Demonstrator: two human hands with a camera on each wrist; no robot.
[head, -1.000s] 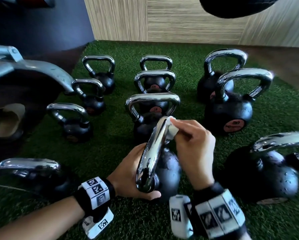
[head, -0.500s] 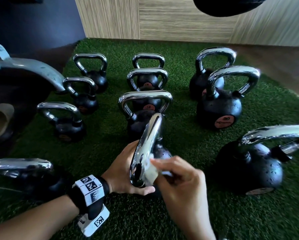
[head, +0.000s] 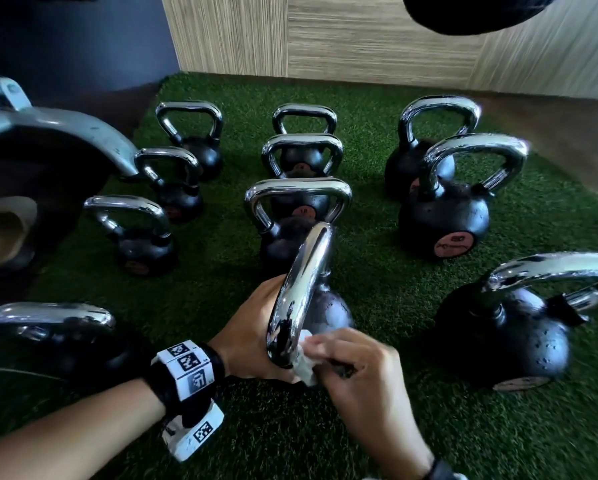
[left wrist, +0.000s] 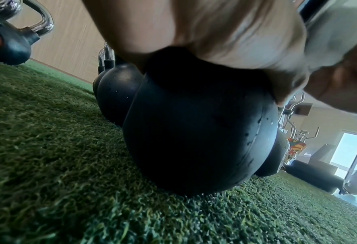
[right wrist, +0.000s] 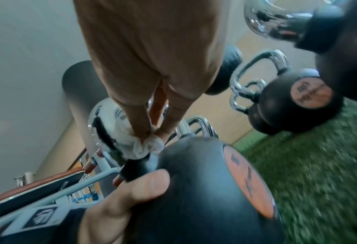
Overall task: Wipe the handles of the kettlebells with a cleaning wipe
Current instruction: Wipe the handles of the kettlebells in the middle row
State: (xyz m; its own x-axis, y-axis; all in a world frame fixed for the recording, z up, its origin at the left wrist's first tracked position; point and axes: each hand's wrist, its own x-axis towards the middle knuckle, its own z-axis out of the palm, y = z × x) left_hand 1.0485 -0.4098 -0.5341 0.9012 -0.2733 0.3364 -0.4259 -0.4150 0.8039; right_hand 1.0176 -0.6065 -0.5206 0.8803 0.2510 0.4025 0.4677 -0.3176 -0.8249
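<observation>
A black kettlebell point(head: 328, 313) with a chrome handle point(head: 304, 282) stands on the green turf just in front of me, its handle edge-on. My left hand point(head: 252, 334) rests against its body on the left, thumb below the handle's near base; its fingers are hidden behind the ball point(left wrist: 194, 128). My right hand point(head: 356, 362) pinches a crumpled white wipe point(head: 304, 362) against the near foot of the handle. In the right wrist view the wipe point(right wrist: 144, 145) sits bunched between fingertips where the chrome meets the black collar.
Several more chrome-handled kettlebells stand in rows on the turf point(head: 377, 271): one directly behind point(head: 290, 216), a big one to the right point(head: 505, 327), another at far left point(head: 48, 323). A grey machine frame point(head: 65, 133) juts in from the left. A wood-panelled wall point(head: 359, 39) closes the back.
My right hand has slid the wipe from the top of the handle down its near side to the base. The left hand has stayed on the kettlebell.
</observation>
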